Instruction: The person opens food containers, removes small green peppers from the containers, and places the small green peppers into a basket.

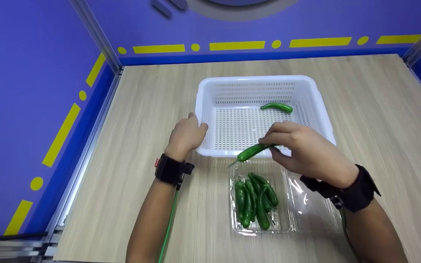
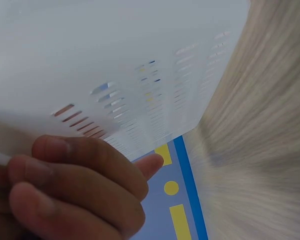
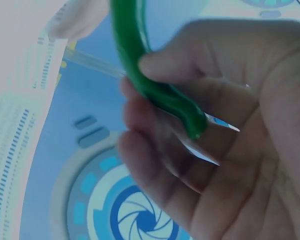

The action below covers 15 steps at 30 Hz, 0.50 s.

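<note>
Over the near rim of the basket, head view, the right hand pinches a green pepper, probably light, firm, slick. Left wrist view: the left hand grips the basket's side. Right wrist view: the pepper's middle likely offers the steadiest hold

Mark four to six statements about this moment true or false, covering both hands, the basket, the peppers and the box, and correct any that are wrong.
1. The left hand holds the white basket at its left side. True.
2. The right hand is free of any pepper. False: it pinches a green pepper between thumb and fingers.
3. The clear box stands nearer the person than the basket does. True.
4. Three peppers lie in the basket. False: a lone pepper lies there.
5. The box's lid is closed. False: the lid lies open to the right.
6. Several peppers lie in the box. True.
</note>
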Available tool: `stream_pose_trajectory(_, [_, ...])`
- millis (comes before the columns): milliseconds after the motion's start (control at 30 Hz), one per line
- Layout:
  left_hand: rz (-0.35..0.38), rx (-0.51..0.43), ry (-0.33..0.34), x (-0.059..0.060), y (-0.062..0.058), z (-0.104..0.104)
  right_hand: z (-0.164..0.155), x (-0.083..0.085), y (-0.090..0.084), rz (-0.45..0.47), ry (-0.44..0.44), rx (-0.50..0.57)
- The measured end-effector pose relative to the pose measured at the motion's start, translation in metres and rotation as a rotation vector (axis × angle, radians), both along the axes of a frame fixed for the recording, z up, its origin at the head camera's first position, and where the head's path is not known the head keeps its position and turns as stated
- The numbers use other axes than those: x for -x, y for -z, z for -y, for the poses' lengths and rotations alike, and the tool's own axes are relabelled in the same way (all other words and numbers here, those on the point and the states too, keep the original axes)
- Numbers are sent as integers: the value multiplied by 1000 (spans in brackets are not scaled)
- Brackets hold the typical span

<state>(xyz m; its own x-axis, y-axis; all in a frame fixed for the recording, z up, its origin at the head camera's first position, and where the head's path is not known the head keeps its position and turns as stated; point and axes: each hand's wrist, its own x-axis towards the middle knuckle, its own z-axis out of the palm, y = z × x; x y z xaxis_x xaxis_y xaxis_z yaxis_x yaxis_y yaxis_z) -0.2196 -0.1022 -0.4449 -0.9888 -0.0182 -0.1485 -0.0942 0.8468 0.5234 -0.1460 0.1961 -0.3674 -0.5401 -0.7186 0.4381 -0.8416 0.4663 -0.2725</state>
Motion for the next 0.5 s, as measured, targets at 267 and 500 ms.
stream_pose_trajectory(267, [-3,10,-3,-1,0,0,-7,8,-3,-70,154,170])
stream_pose_trajectory(500, [8,4,-3,-1,-1,0,-10,16,0,-113,253,340])
